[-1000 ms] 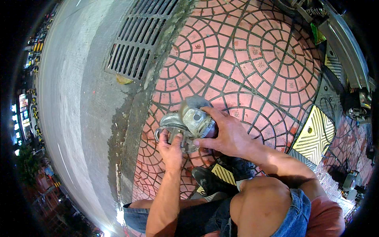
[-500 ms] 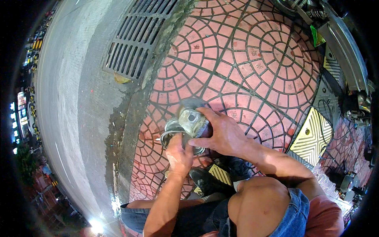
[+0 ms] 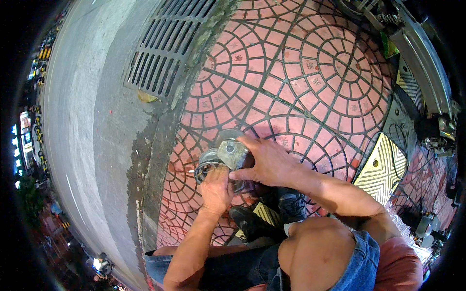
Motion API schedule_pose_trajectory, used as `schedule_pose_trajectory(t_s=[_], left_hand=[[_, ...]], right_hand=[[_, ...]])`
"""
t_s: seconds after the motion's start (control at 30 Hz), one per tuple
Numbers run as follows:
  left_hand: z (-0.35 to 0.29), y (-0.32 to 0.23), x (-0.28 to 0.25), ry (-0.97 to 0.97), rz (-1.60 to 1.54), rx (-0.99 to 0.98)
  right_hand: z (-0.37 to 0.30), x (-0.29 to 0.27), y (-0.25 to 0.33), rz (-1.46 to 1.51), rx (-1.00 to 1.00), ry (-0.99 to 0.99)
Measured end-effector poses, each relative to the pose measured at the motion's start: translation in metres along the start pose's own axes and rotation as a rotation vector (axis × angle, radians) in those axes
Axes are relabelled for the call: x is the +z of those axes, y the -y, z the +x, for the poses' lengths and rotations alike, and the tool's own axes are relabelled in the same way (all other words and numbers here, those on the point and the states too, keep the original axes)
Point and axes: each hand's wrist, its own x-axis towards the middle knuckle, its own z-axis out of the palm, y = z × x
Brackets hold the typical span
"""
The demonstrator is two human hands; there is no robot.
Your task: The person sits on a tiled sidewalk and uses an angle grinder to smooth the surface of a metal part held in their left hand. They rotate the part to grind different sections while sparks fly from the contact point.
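Note:
A grey metal part [image 3: 233,154] with a flat face and a round hole stands in front of me, with a round rim at its far end. Its exact kind is not clear. My right hand [image 3: 272,162] is closed around its right side, thumb below and fingers over the top. Joined to it or touching it on the left is a round hollow metal piece [image 3: 208,157] with a thick rim. The fingers of my left hand [image 3: 216,191] bend over the near edge of that hollow; their tips and whatever they touch inside are hidden. My two hands nearly meet under the part.
Pink patterned paving [image 3: 272,72] lies under the part. To the left are a kerb, the grey road [image 3: 87,145] and a drain grate [image 3: 162,58]. A yellow-and-black ramp [image 3: 381,165] and parked vehicle parts [image 3: 420,63] stand to the right. My black shoes [image 3: 247,223] are close below.
My left fingers have shifted further over the hollow piece, with more of them showing across its edge. The right hand keeps its grip. The view has shifted slightly.

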Motion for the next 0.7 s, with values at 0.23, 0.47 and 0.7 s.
schedule_pose_trajectory(t_s=[0.23,0.47,0.7], left_hand=[[-0.002,-0.009,0.007,0.183,-0.010,0.067],[0.014,-0.030,-0.008,0.065,-0.020,0.281],[0.014,-0.018,-0.014,0.225,0.024,0.040]], right_hand=[[0.012,0.009,-0.004,-0.102,0.008,-0.045],[0.041,-0.012,-0.009,0.227,0.075,0.114],[0.006,-0.014,-0.019,0.137,0.140,-0.054]])
